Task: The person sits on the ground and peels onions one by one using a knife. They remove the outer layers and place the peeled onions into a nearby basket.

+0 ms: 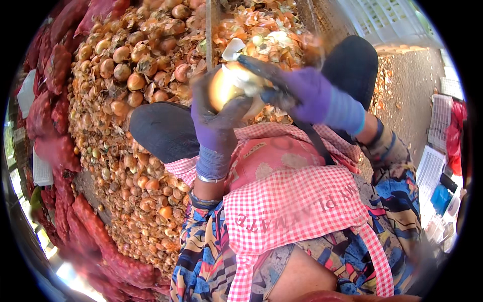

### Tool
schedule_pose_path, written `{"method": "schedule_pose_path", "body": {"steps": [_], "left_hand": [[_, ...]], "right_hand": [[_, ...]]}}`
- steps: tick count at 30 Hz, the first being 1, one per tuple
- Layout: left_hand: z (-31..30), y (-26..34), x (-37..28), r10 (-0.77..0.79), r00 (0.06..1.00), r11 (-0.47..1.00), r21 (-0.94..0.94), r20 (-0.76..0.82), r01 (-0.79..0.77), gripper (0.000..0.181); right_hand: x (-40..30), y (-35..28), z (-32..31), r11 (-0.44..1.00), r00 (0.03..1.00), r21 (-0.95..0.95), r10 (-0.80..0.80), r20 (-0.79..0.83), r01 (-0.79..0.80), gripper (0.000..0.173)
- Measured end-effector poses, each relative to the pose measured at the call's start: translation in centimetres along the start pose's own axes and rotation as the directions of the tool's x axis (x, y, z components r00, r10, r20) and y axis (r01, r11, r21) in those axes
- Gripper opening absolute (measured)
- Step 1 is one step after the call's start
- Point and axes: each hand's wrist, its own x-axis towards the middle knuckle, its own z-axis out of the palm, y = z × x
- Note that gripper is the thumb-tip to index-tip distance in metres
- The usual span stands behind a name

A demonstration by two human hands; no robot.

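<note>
My left hand, in a purple glove with a dark coated palm, is wrapped around a large yellow onion held above my lap. Bright glare and pale, partly peeled skin show on the onion's upper right side. My right hand, gloved the same way, is against the right side of the onion with its fingers bent. Motion blurs those fingers, and whether a tool is among them cannot be told. Just beyond the fingertips is a pale curved piece, either a blade or a peel.
A large heap of onions and loose skins spreads ahead and to the left. Red mesh sacks line its left side. A white plastic crate stands at upper right. More white crates are at far right. A thin upright pole rises ahead.
</note>
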Motion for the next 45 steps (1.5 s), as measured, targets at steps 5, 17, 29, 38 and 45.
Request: {"method": "schedule_pose_path", "body": {"steps": [5, 17, 29, 38, 45], "left_hand": [[-0.8, -0.6, 0.8, -0.015, 0.999, 0.989, -0.147, 0.047, 0.021, 0.052], [-2.6, 0.5, 0.2, 0.159, 0.985, 0.972, 0.164, 0.073, -0.169, 0.041], [-0.7, 2.0, -0.9, -0.099, 0.977, 0.992, 0.093, 0.187, 0.083, 0.063], [-1.4, 1.4, -0.8, -0.095, 0.992, 0.993, 0.075, 0.078, 0.089, 0.059], [-1.2, 0.5, -0.4, -0.148, 0.986, 0.969, 0.211, 0.071, 0.13, 0.07]], "right_hand": [[1.3, 2.9, 0.4, 0.86, 0.97, 0.51, 0.118, -0.21, 0.006, 0.045], [-1.5, 0.1, -1.1, 0.982, 0.992, -0.18, -0.08, -0.094, 0.062, 0.057], [3.7, 5.1, -2.2, 0.792, 0.817, -0.343, 0.567, 0.109, -0.504, 0.047], [-1.0, 0.2, 0.2, 0.986, 0.994, 0.138, -0.097, 0.052, 0.089, 0.059], [-0.1, 2.3, -0.4, 0.947, 0.997, 0.314, 0.056, 0.061, -0.073, 0.042]]}}
